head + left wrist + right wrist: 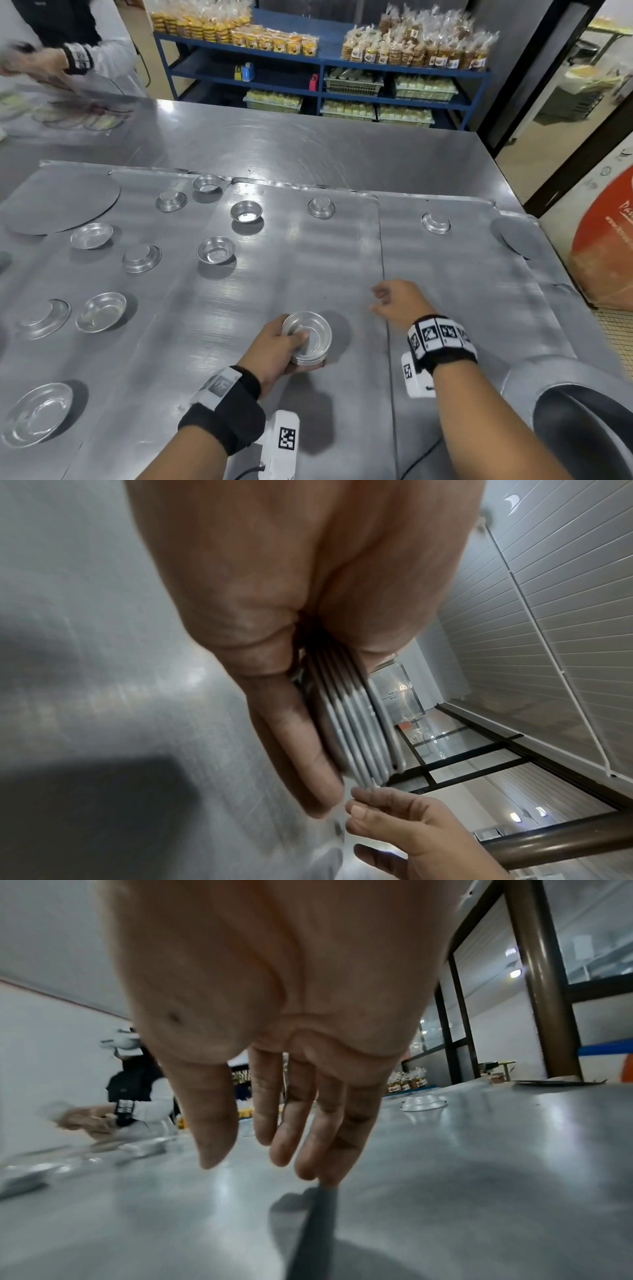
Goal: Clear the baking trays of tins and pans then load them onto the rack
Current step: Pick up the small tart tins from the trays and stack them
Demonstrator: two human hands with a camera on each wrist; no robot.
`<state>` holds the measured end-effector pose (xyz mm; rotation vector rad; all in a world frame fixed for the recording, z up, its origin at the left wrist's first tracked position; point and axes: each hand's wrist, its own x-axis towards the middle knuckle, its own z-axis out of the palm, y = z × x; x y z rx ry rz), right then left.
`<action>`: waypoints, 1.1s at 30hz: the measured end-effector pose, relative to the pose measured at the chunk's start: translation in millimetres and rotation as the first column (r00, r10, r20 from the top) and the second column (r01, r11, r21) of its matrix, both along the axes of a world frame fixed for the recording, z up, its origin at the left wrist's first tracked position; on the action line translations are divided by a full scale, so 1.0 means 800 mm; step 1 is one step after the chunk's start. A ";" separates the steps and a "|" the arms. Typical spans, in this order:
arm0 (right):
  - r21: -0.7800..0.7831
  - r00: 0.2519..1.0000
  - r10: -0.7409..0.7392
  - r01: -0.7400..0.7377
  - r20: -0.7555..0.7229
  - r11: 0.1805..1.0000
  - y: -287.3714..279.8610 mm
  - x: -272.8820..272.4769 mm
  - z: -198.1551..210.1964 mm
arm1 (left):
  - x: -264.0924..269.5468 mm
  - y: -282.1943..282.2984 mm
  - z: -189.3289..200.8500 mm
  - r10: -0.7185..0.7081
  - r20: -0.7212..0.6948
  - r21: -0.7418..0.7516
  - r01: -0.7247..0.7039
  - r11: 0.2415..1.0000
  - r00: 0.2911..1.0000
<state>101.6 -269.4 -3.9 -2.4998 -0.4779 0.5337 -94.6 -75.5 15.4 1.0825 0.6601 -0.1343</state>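
Note:
My left hand (284, 346) grips a stack of small round metal tins (310, 337), thumb inside the top one, just above the baking tray (274, 281). In the left wrist view the stack of tins (356, 739) shows its nested rims between my fingers (294, 737) and palm. My right hand (394, 305) hovers empty over the tray to the right of the stack, fingers loose; the right wrist view shows my right hand's fingers (274, 1118) hanging straight above the metal. Several loose tins lie on the trays, some upturned, such as one (216, 250) and another (435, 222).
Flat round metal discs lie at the far left (58, 202) and far right (517, 236). A large round pan (582, 425) sits at the near right. Another person (68, 51) works at the table's far left. Blue shelves (322, 61) with packed goods stand behind.

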 end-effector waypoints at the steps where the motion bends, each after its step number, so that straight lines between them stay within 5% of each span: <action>1: -0.051 0.999 -0.011 0.013 0.036 0.999 -0.003 0.018 0.001 | 0.005 -0.003 -0.001 0.003 -0.001 -0.001 -0.003 1.000 1.000; 14: -0.287 0.919 -0.169 0.280 0.356 0.916 -0.041 0.243 -0.017 | 0.098 -0.020 -0.015 0.071 -0.010 0.041 -0.071 0.997 0.997; 20: -0.334 0.918 -0.218 0.330 0.332 0.883 -0.041 0.303 -0.032 | 0.120 -0.022 -0.022 0.096 -0.015 0.062 -0.095 0.994 0.995; 33: -0.295 0.887 -0.365 0.442 0.282 0.847 -0.023 0.287 -0.023 | 0.106 -0.027 -0.029 0.109 -0.027 0.029 -0.108 0.994 0.994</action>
